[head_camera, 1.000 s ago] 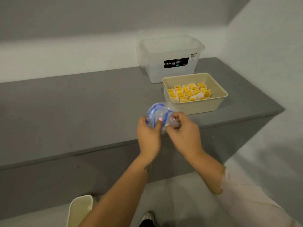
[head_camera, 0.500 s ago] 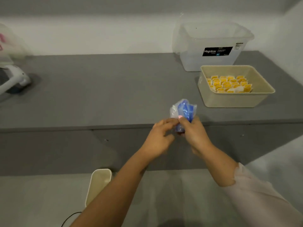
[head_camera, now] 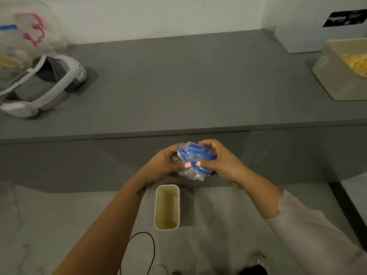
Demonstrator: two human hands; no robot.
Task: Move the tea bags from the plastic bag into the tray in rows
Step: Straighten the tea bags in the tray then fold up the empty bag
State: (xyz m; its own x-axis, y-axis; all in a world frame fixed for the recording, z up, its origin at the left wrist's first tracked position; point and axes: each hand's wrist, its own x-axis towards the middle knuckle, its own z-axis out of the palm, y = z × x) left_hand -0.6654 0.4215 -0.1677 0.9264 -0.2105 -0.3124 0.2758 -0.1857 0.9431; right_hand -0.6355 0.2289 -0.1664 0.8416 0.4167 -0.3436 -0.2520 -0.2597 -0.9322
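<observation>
Plastic bag point(head_camera: 193, 161): crumpled into a clear and blue wad, held in front of the grey table's front edge, above the floor, between the two hands.
Left hand point(head_camera: 161, 165): grips the bag's left side, fingers curled round the plastic, thumb with a pink nail pressed on the front of the wad.
Right hand point(head_camera: 220, 160): grips the bag's right side, fingers curled over the top of the wad, pink-nailed thumb just beside the left thumb.
Tray point(head_camera: 335, 80): beige, on the table at the far right, cut off by the picture's edge, well apart from the hands.
Tea bags point(head_camera: 356, 64): yellow, lying inside the tray; blurred, so their rows cannot be made out.
Table point(head_camera: 188, 86): grey top, running across the whole view.
Clear box point(head_camera: 309, 26): behind the tray at the top right, with a black label.
Headset point(head_camera: 39, 86): white, resting on the table at the far left.
Printed bag point(head_camera: 25, 36): clear plastic with pink marks, behind the headset.
Bin point(head_camera: 166, 207): cream, open-topped, standing on the floor below the hands.
Cable point(head_camera: 147, 251): black, looping over the floor near the bin.
</observation>
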